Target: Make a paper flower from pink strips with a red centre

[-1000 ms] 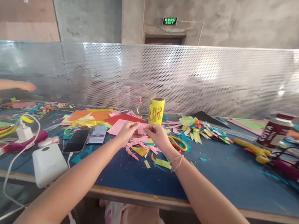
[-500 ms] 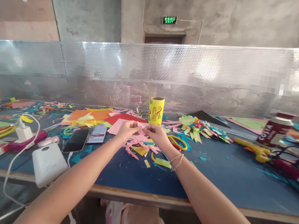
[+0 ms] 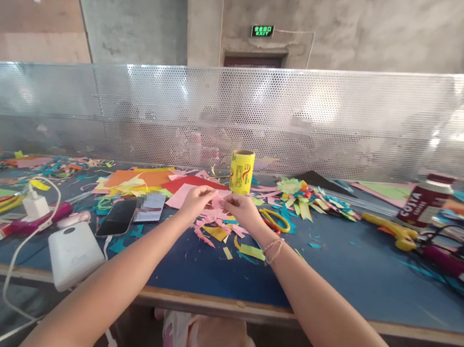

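My left hand and my right hand are close together above the middle of the blue table. Their fingers are pinched on a small piece of pink paper between them; its exact shape is too small to make out. Beneath them lie cut pink paper strips and yellow scraps. A pink paper sheet is partly hidden behind my left hand. Just right of my right hand are yellow-handled scissors, their blades out of sight.
Behind my hands a yellow tape roll stands upright. Paper pompoms lie to its right. Phones, a white power bank and cables sit at left. A maroon bottle and yellow-handled tool are at right.
My fingertips have drawn slightly apart, with the pink paper still between them. Another person's hand at the left edge, over the green sheet, has gone out of view.
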Demonstrator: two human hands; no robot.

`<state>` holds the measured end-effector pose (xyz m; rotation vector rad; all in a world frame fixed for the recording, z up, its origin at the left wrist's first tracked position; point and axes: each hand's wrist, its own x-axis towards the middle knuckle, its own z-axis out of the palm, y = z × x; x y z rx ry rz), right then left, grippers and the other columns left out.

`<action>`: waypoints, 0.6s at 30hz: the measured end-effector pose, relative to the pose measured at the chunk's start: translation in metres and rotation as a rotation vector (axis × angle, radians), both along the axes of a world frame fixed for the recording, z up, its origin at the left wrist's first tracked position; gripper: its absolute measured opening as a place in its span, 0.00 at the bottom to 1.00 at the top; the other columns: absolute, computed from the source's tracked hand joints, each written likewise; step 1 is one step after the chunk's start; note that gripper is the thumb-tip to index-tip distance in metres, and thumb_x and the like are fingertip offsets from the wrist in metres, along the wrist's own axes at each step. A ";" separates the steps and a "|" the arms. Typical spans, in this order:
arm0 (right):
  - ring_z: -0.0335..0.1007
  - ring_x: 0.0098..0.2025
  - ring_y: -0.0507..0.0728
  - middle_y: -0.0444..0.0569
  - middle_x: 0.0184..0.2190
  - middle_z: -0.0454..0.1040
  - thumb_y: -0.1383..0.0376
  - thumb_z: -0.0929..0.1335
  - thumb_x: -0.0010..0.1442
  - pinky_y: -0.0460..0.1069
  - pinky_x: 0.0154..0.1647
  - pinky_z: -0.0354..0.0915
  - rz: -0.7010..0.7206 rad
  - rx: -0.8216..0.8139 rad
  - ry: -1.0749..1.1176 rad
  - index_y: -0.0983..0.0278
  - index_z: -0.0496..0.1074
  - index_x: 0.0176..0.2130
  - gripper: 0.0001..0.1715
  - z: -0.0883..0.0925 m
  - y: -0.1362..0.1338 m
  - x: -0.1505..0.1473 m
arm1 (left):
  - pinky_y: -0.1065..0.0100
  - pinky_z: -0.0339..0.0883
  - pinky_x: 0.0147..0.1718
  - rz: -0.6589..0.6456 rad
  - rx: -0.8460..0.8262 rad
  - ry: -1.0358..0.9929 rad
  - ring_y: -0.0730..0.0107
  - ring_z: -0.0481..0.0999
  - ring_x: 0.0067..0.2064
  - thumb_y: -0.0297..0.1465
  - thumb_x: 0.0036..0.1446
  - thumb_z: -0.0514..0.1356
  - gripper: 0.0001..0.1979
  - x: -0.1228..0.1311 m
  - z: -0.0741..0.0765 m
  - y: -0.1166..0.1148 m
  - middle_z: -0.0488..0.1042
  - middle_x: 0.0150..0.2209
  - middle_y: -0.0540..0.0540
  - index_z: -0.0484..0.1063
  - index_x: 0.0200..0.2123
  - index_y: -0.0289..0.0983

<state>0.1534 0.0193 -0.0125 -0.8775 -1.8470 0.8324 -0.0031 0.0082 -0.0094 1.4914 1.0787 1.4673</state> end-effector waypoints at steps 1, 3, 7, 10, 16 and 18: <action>0.66 0.25 0.51 0.44 0.21 0.69 0.58 0.66 0.50 0.46 0.27 0.65 0.010 -0.007 0.006 0.65 0.69 0.25 0.13 -0.001 0.001 0.000 | 0.69 0.65 0.29 0.002 0.014 0.006 0.73 0.68 0.26 0.40 0.45 0.61 0.13 -0.001 -0.001 0.000 0.67 0.23 0.51 0.69 0.25 0.35; 0.67 0.24 0.51 0.45 0.21 0.69 0.58 0.66 0.51 0.46 0.27 0.66 0.027 -0.025 0.032 0.66 0.69 0.25 0.12 -0.002 0.002 0.000 | 0.70 0.65 0.29 0.001 0.027 -0.018 0.73 0.67 0.26 0.40 0.44 0.62 0.13 -0.001 -0.001 0.001 0.67 0.22 0.51 0.69 0.24 0.35; 0.66 0.22 0.50 0.44 0.19 0.69 0.61 0.67 0.48 0.46 0.26 0.66 0.053 -0.093 0.088 0.67 0.70 0.24 0.10 0.000 0.002 0.001 | 0.71 0.63 0.27 0.031 -0.013 -0.125 0.75 0.66 0.24 0.39 0.42 0.63 0.13 -0.004 -0.002 0.003 0.66 0.21 0.52 0.68 0.24 0.35; 0.66 0.22 0.50 0.45 0.20 0.70 0.63 0.67 0.48 0.46 0.27 0.66 0.043 -0.152 0.095 0.67 0.72 0.26 0.08 0.001 0.002 0.002 | 0.72 0.62 0.26 0.106 0.000 -0.181 0.75 0.67 0.25 0.40 0.42 0.63 0.13 -0.009 -0.003 0.009 0.67 0.22 0.52 0.69 0.25 0.35; 0.69 0.25 0.52 0.47 0.23 0.73 0.69 0.65 0.50 0.47 0.29 0.66 -0.077 -0.021 -0.019 0.66 0.73 0.29 0.07 0.002 0.001 0.003 | 0.72 0.62 0.26 0.205 0.006 -0.230 0.75 0.68 0.25 0.40 0.40 0.63 0.14 -0.016 -0.004 0.016 0.69 0.23 0.52 0.70 0.26 0.35; 0.70 0.28 0.53 0.47 0.25 0.74 0.69 0.65 0.49 0.48 0.31 0.66 -0.122 0.088 -0.061 0.65 0.73 0.32 0.08 0.004 -0.002 0.003 | 0.72 0.63 0.26 0.190 -0.005 -0.219 0.75 0.68 0.25 0.40 0.40 0.63 0.14 -0.014 -0.004 0.015 0.68 0.22 0.52 0.70 0.26 0.35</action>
